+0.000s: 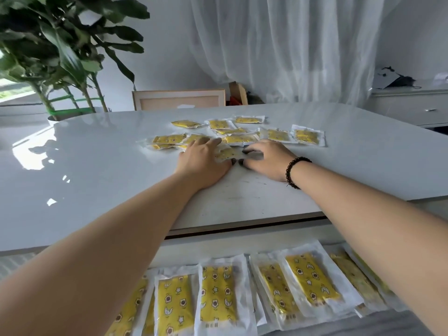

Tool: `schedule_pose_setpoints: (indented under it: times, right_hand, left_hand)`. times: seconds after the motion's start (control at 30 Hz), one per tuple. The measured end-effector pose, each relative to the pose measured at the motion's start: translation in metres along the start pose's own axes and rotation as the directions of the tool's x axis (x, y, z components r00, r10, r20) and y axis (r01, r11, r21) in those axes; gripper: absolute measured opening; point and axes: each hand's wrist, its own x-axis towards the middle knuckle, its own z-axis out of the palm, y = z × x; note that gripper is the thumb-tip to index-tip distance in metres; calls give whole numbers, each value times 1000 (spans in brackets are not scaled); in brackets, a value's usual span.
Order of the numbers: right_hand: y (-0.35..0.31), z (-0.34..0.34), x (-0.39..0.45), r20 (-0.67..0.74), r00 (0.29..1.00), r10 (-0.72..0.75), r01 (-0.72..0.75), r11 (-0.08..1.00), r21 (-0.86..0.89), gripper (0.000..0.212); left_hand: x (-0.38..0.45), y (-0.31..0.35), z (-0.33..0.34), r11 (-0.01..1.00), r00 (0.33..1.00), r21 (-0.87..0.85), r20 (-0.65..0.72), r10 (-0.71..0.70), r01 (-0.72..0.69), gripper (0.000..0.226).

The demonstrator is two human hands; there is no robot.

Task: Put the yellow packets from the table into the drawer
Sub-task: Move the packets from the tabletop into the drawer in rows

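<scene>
Yellow packets (pixel 238 137) lie scattered on the far middle of the white table (pixel 97 166); more lie in a row in the open drawer (pixel 242 243) below the near table edge. Left hand (pixel 206 161) lies flat, fingers straight, pressing on packets at the cluster's left part. Right hand (pixel 266 158) arches with fingers curled down, fingertips touching the table by one packet (pixel 226 154) between both hands; actual grip cannot tell. Beaded bracelet (pixel 294 172) on right wrist. Plant (pixel 60 52) far left, curtain (pixel 278 44) behind.
</scene>
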Motion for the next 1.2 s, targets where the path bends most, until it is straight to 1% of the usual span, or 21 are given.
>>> schedule_pose_setpoints:
  times: [0.07,0.17,0.27,0.33,0.4,0.47,0.53,0.6,0.67,0.77,0.83,0.87,0.9,0.93,0.97,1.0,1.07,1.13,1.17,1.2]
  right_hand:
    - [2,1,1,-7,1000,-24,25,1000,14,47]
    - [3,3,0,-41,998,-48,50,998,42,38]
    - [2,2,-4,-85,994,-74,76,997,19,32]
    - [0,1,-7,-151,982,-115,114,993,-18,30]
    - [-4,0,-8,-228,959,-168,163,986,-42,29]
    - [-6,0,-8,-282,938,-202,201,979,-33,30]
    - [-7,0,-9,-323,921,-218,231,973,1,31]
    - [-7,1,-9,-382,891,-246,281,959,36,27]
    - [-8,1,-10,-437,861,-259,313,948,57,20]
    - [-12,0,-11,-485,855,-182,277,952,131,18]
    - [-15,-1,-13,-508,855,-105,265,930,254,17]
    - [-17,-2,-15,-514,855,-75,265,914,306,22]
    - [-19,-3,-16,-504,862,-50,264,894,363,26]
    - [-19,-3,-17,-474,881,-19,247,871,424,24]
    - [-17,-1,-14,-432,902,-1,226,854,469,16]
    - [-16,-1,-13,-397,918,6,203,853,481,10]
    - [-13,-2,-11,-379,924,45,156,862,483,10]
    - [-13,-6,-11,-389,909,147,110,817,566,19]
    - [-12,-8,-11,-410,890,201,103,786,610,23]
    - [-12,-11,-12,-434,864,255,98,761,641,22]
  left_hand:
    - [-2,1,-2,1000,999,3,-30,17,-17,59]
    - [-5,4,-7,999,999,31,-44,33,-31,32]
    - [-8,6,-7,997,994,73,-95,45,-39,27]
    - [-10,7,-8,995,987,97,-152,54,-39,24]
    - [-11,7,-8,993,968,96,-232,93,-72,22]
    - [-13,8,-9,991,939,35,-316,134,-129,23]
    - [-16,10,-10,969,904,-73,-384,189,-234,26]
    - [-21,13,-13,920,876,-189,-419,241,-344,28]
    - [-24,14,-15,879,871,-286,-430,237,-380,27]
    - [-23,14,-15,864,915,-384,-360,184,-325,21]
    - [-18,13,-12,894,952,-372,-261,159,-251,28]
    - [-14,11,-11,910,967,-357,-215,139,-210,29]
    - [-11,10,-10,923,975,-340,-183,125,-182,29]
    - [-9,9,-10,930,979,-326,-163,121,-170,29]
    - [-9,8,-9,934,980,-316,-153,124,-167,28]
    - [-9,8,-8,935,981,-312,-151,124,-166,28]
    - [-8,6,-6,953,985,-269,-141,101,-136,33]
    - [-5,3,-4,988,995,-156,-98,6,-21,44]
    - [-3,2,-4,991,996,-124,-66,-65,56,48]
    - [-2,1,-4,985,991,-125,-37,-125,120,50]
